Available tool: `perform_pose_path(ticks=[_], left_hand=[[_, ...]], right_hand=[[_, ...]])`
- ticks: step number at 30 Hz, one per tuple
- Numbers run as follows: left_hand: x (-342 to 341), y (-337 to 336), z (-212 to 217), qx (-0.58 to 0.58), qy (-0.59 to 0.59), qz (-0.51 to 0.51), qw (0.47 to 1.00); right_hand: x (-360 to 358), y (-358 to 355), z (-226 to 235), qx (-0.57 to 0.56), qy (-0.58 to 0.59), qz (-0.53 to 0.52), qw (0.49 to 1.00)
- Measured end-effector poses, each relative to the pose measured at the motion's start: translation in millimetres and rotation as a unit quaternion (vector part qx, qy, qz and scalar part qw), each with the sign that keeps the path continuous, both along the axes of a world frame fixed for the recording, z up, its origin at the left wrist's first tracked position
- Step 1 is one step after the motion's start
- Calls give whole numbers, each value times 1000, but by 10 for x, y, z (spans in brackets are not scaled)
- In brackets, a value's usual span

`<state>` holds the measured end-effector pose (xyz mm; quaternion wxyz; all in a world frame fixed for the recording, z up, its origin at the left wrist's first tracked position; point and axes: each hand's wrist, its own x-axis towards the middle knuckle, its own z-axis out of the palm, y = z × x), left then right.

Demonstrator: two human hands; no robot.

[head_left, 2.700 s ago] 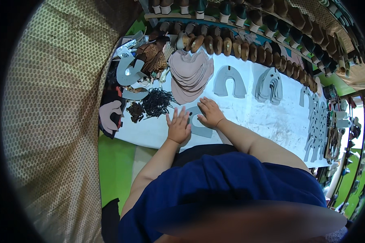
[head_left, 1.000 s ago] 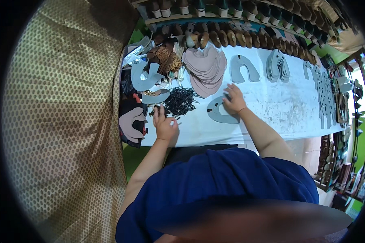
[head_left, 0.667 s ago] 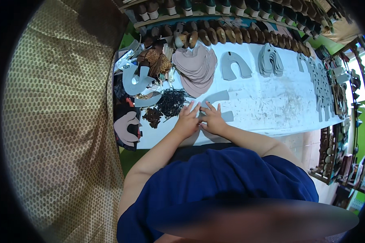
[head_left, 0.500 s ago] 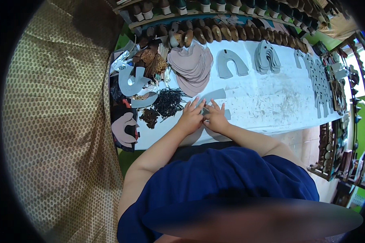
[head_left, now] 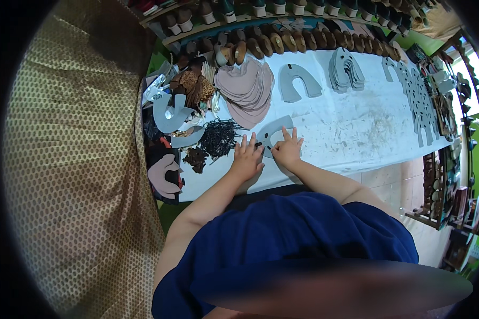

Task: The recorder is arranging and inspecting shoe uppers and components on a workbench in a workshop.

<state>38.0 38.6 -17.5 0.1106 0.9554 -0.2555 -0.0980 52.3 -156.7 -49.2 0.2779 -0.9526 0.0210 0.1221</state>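
Note:
A grey U-shaped cut piece (head_left: 275,124), like a shoe upper, lies on the white-covered table in front of me with its opening to the right. Small dark strips show on its curved left part. My left hand (head_left: 246,159) rests flat beside that curve, fingers spread, its fingertips next to a short black strip. Over the piece's near arm lies my right hand (head_left: 286,152), its outer fingers stretched out and its thumb side bent down at the curve near a dark strip. The hand hides part of the piece. To the left is a tangled heap of black strips (head_left: 218,137).
A small brown heap (head_left: 196,159) lies near the black strips. Beyond are stacked pinkish heart-shaped pieces (head_left: 250,95), a flat grey U piece (head_left: 288,87) and a grey stack (head_left: 338,74). Wooden shoe lasts (head_left: 288,41) line the back. A patterned curtain (head_left: 85,159) hangs left.
My hands have moved apart, the left one drawing back a little. More of the grey piece and its dark strips is uncovered. The whole view has shifted slightly.

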Motion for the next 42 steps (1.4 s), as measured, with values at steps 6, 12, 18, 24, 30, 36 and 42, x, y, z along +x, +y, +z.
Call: perform_pose_path(ticks=[6,12,18,24,30,36,42], left_hand=[[13,-44,-41,-6,-4,-27,1000],[27,-79,-127,18,-1,-37,999],[89,-57,-45,9,34,-8,999],[185,134,-263,-73,1,-14,997],[133,53,-379,-95,-86,127,984],[229,-53,-276,-108,16,219,970],[264,-147,-265,-93,-4,179,979]], right_hand=[[23,14,62,-11,15,8,1000],[8,57,106,-36,6,12,999],[-146,-249,-63,-22,-192,183,964],[-164,-373,-27,-19,-198,249,948],[-165,-388,48,-8,-181,268,946],[-137,-358,54,-37,-167,278,945],[-115,-341,53,-49,-159,273,948]])
